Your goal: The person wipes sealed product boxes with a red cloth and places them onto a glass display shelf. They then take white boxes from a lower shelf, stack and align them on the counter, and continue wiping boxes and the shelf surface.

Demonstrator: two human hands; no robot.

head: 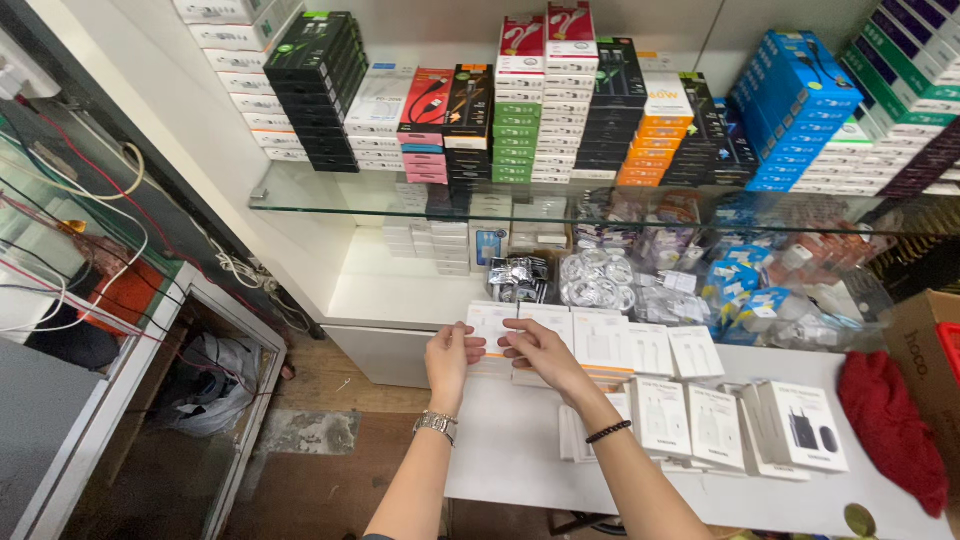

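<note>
Both hands meet over a stack of flat white boxes [492, 330] lying at the back left corner of the white counter [520, 440]. The left hand [448, 352], with a metal watch [436, 424] on its wrist, curls round the left end of the stack, thumb on top and fingers closed against the side. The right hand [533, 348], with a dark beaded bracelet [608, 432] on its wrist, rests on the top box just beside the left hand, its thumb and forefinger pinched on the upper edge. To the right of the stack, along the back edge of the counter, more flat white boxes [640, 348] lie in a row, touching one another. Nearer the front edge stand several white charger boxes [715, 425], leaning a little, each with a plug pictured on its face. A red cloth [890, 420] lies at the right end of the counter, next to a brown cardboard carton [925, 345]. Behind the counter, a lower shelf [390, 290] holds bagged coils of white cable [598, 280] and small blue packets [745, 295]. Above it, a glass shelf [330, 200] carries tall piles of slim boxes [560, 110] in black, white, green, orange and blue.
</note>
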